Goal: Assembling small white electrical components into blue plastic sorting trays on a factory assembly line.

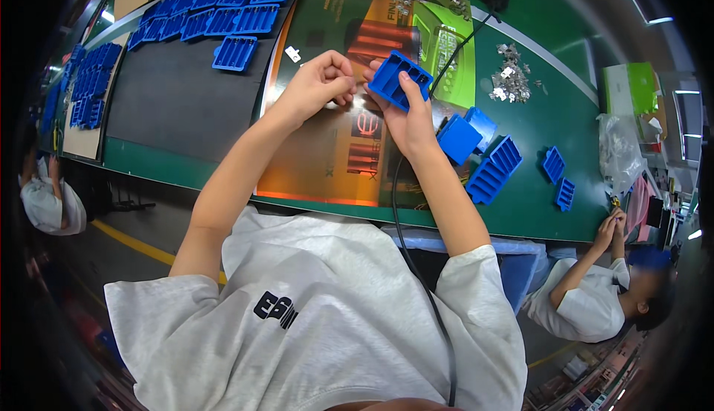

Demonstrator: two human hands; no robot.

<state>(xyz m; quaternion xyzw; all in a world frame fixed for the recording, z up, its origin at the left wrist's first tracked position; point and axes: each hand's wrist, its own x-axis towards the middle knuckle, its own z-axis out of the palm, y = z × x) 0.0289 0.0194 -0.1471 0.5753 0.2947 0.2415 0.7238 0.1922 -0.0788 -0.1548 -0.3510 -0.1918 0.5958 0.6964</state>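
My right hand grips a blue plastic battery holder, its thumb over the front and its fingers behind. The holder is tilted with its open slots facing up, and dark metal parts show at its upper end. Just to the left, my left hand is closed, thumb and fingertips pressed together; anything in the pinch is too small to make out. A small silvery metal contact piece lies on the printed mat beyond my left wrist. A pile of similar pieces lies to the right.
More blue holders lie right of my right forearm. Rows of holders cover the back of a black mat at left. A black cable crosses the work area. Another person sits at right, one more at far left.
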